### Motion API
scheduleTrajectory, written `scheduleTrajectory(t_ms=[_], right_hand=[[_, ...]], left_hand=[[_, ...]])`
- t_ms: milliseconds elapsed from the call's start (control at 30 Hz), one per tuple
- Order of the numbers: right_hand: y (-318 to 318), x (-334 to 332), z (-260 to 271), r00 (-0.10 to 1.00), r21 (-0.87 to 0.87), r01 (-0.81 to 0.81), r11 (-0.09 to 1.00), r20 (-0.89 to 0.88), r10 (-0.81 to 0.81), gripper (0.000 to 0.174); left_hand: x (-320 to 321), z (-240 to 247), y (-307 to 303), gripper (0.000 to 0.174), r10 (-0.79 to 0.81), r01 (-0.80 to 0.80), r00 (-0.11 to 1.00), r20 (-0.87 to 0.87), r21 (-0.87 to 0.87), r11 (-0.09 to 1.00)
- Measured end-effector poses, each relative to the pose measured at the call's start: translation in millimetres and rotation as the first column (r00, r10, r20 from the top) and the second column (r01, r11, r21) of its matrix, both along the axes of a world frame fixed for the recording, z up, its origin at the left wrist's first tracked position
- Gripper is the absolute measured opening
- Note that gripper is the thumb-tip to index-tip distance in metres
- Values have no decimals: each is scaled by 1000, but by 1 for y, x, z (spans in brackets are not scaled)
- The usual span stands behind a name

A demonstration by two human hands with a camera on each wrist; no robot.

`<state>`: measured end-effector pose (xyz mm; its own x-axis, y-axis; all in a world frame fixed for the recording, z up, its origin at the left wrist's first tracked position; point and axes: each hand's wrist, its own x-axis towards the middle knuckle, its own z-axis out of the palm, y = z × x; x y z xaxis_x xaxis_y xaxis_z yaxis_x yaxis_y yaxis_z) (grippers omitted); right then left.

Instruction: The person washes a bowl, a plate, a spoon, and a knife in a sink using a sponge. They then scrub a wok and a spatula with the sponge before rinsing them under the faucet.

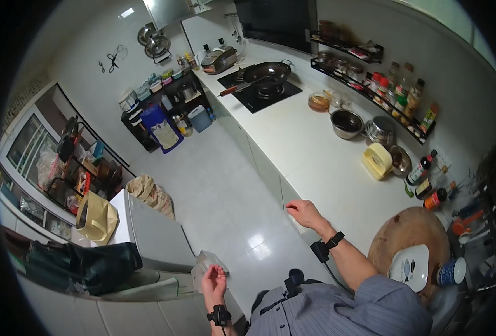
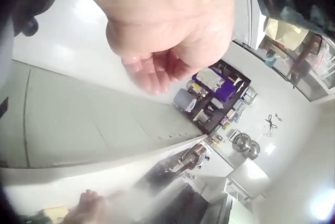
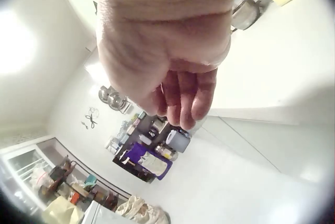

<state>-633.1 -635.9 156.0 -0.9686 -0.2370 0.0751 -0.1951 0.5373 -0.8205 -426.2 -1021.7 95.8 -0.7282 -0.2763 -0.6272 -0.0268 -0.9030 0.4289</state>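
1. Found the left hand (image 1: 214,280) palm up above the floor, fingers loosely curled and slack — gripped nothing.
2. Noted one clear plastic box (image 1: 210,262) just beyond its fingertips, at the corner of a grey unit (image 1: 153,235); could not tell whether touched.
3. Found the right hand (image 1: 305,214) at the front edge of the white counter (image 1: 315,162), fingers relaxed and bent, likewise holding nothing; could not make out contact with the edge.
4. Counted, near that arm, one round wooden board (image 1: 421,229) with one white dish (image 1: 410,267) on it and one blue-and-white cup (image 1: 451,273) just beside the dish.
5. Counted further along one yellow box (image 1: 377,161), one dark bowl (image 1: 347,123) and one steel pot (image 1: 380,130), the last two side by side.
6. Saw one wok (image 1: 267,73) on the black hob (image 1: 248,98) at the far end — and two round lids (image 1: 157,46) hung on the wall.
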Motion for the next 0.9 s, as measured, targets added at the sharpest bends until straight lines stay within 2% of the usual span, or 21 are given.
scheduleTrajectory(t_ms=[167,333,467,500,533,567,733,900], right_hand=[[-36,-87,-5,998,32,55,998,24,-56,25],[-78,-175,-25,988,79,143,986,42,-147,24],[-116,-251,-2,965,44,240,970,99,-243,24],[-127,-268,10,960,31,253,967,114,-255,24],[-138,-282,22,957,28,264,964,116,-265,24],[-148,-296,33,947,-39,297,954,138,-289,24],[-179,-362,38,920,-191,364,911,227,-320,25],[-195,-435,34,888,-405,402,821,392,-241,24]], left_hand=[[-93,-4,-50,5,39,-39,999,4,47,998],[-220,-31,-120,6,-41,40,999,7,138,990],[-363,-21,-167,6,-146,154,988,-55,218,964],[-391,-4,-170,6,-156,163,987,-48,222,961],[-420,19,-170,7,-245,255,966,-85,143,956],[-449,39,-170,7,-336,344,934,-118,57,937],[-566,79,-162,8,-487,500,851,-196,18,866],[-654,76,-157,8,-561,581,782,-271,-8,814]])
